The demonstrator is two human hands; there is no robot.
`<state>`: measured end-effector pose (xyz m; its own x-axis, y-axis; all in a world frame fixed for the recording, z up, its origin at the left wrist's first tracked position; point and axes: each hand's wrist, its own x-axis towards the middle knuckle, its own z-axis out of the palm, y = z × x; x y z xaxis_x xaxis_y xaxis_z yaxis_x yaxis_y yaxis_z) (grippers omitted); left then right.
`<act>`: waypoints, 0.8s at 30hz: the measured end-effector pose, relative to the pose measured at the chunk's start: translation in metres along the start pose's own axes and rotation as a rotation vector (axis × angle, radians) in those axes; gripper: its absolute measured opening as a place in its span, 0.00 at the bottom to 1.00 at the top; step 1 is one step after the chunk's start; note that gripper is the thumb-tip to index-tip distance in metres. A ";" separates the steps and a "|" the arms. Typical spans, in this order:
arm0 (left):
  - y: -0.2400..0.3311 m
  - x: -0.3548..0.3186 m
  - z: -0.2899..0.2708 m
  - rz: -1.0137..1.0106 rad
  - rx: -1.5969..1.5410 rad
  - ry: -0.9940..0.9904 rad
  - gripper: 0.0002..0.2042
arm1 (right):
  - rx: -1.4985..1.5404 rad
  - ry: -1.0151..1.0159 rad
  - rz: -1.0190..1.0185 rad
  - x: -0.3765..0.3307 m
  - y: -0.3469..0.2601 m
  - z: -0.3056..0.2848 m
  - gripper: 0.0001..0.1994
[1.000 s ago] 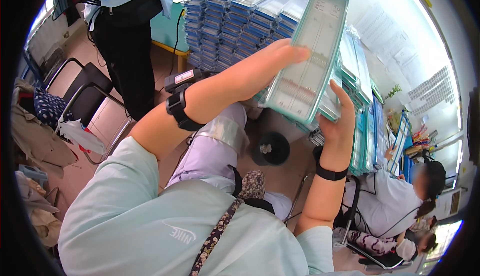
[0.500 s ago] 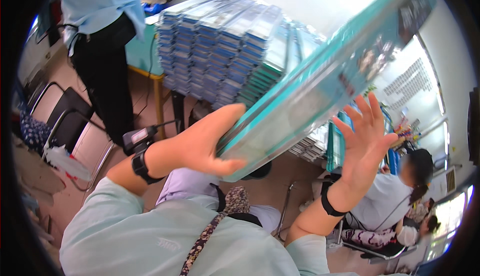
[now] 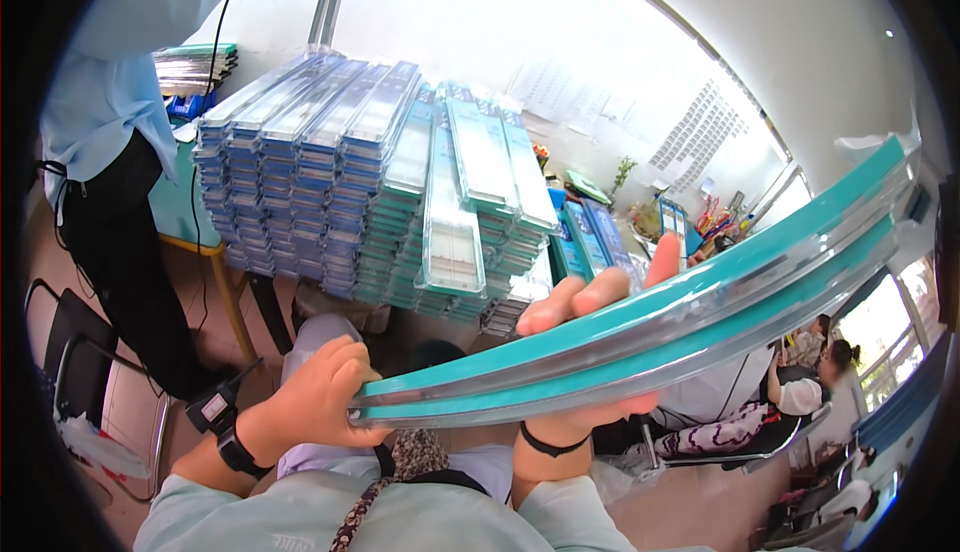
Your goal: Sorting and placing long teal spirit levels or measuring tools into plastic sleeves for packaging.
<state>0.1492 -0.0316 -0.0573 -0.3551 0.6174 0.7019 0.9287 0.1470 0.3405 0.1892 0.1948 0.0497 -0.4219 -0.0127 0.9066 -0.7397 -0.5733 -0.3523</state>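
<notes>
Two long, flat teal packages point(image 3: 640, 334) in clear plastic lie one on the other across my front, their far right ends raised. My left hand point(image 3: 325, 390) is closed around their left end, fingers on top and thumb below. Around their middle is my right hand point(image 3: 590, 298): its fingers show above the far edge, while the palm is hidden behind the packages. Beyond them, high stacks of similar long blue packages point(image 3: 285, 177) and teal packages point(image 3: 483, 147) stand side by side. One teal pack lies askew on top, its near end jutting toward me.
A person in a light blue shirt point(image 3: 130, 102) stands at the left, beside a teal table point(image 3: 178, 197). A black chair point(image 3: 85, 342) holds a plastic bag point(image 3: 100, 452). At the right, people sit near a metal-framed chair point(image 3: 715, 444). Papers hang on the far wall.
The packages have swung from a steep slant to nearly level, lower in view. My right hand, spread apart from them before, is now around their middle. My left hand keeps its end.
</notes>
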 end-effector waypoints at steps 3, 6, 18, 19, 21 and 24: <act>-0.004 -0.009 0.007 -0.009 0.008 -0.010 0.25 | 0.083 0.081 -0.032 -0.011 0.009 0.011 0.51; -0.004 -0.016 0.014 -0.027 0.030 0.009 0.25 | -0.084 0.008 -0.023 -0.018 0.006 0.004 0.51; -0.011 -0.027 0.022 -0.003 0.087 0.078 0.25 | 0.104 -0.105 0.001 -0.029 0.011 -0.002 0.50; -0.011 -0.029 0.022 -0.001 0.087 0.080 0.25 | 0.107 -0.100 0.004 -0.029 0.012 -0.002 0.50; -0.012 -0.032 0.023 -0.004 0.087 0.084 0.25 | 0.106 -0.133 0.030 -0.027 0.013 -0.002 0.49; -0.013 -0.035 0.024 -0.004 0.089 0.100 0.26 | 0.121 -0.140 0.043 -0.026 0.014 0.000 0.49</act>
<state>0.1519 -0.0365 -0.1016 -0.3636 0.5372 0.7610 0.9315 0.2201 0.2897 0.1900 0.1874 0.0210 -0.3683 -0.1488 0.9177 -0.6502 -0.6643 -0.3686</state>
